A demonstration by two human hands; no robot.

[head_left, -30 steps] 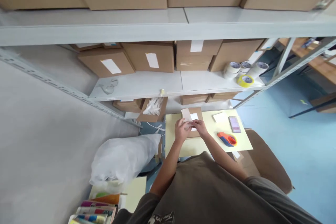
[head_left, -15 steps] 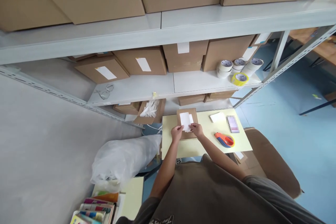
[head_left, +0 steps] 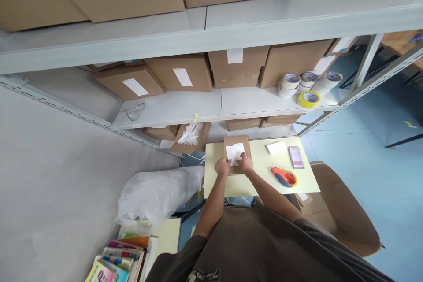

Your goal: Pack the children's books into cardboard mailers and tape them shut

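Observation:
On the small pale-yellow table [head_left: 261, 183] lies a brown cardboard box [head_left: 246, 142], seen from above. White paper slips [head_left: 234, 150], overlapping unevenly, are over its top face. My left hand [head_left: 222, 166] is closed at the paper's lower left corner, thumb toward it. At the lower right, my right hand [head_left: 246, 164] grips the paper's edge with its thumb on top. Whether the paper touches the box is hard to tell. To the right are a red-and-blue tape dispenser [head_left: 284, 177], a white paper stack [head_left: 276, 147] and a blurred-out flat item [head_left: 296, 157].
Metal shelving [head_left: 185, 105] with cartons, tape rolls [head_left: 291, 80] and glasses [head_left: 135, 111] rises behind the table. A plastic bag [head_left: 158, 196] bulges at left, above stacked books [head_left: 119, 260]. An open carton [head_left: 343, 211] stands on the floor at right.
The paper slips overlap more than before, and my right hand has shifted slightly toward the paper, its thumb now over it. The view has moved a little.

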